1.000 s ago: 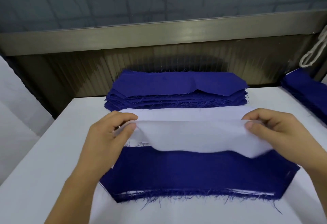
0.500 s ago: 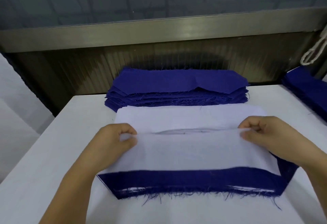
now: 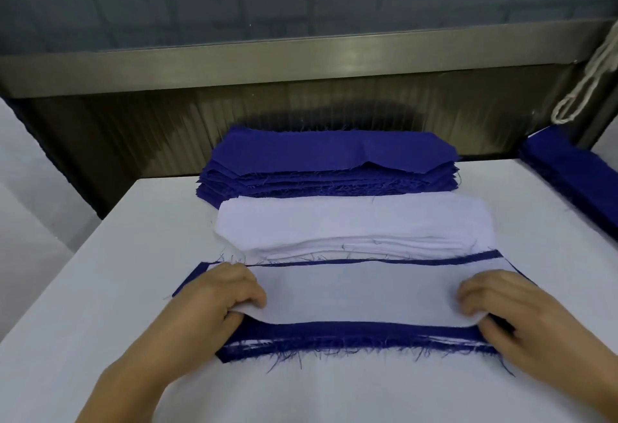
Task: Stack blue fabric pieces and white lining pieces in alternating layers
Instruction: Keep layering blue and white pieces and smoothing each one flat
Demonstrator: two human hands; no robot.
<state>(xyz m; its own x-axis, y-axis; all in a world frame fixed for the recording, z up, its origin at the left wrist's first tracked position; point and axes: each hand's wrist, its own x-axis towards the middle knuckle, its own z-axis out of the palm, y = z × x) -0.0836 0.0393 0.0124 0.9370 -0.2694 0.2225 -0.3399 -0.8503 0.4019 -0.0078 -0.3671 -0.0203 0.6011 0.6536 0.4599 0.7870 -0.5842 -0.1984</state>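
white lining piece [image 3: 361,292] lies across the blue fabric piece [image 3: 361,332], long axis left-right | left hand [image 3: 217,299] pinches its left end, right hand [image 3: 501,302] its right end | blue near edge uncovered

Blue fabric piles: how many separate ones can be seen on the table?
3: a tall pile at the back, one at the right edge, partly out of view, and the near pile under the white piece.
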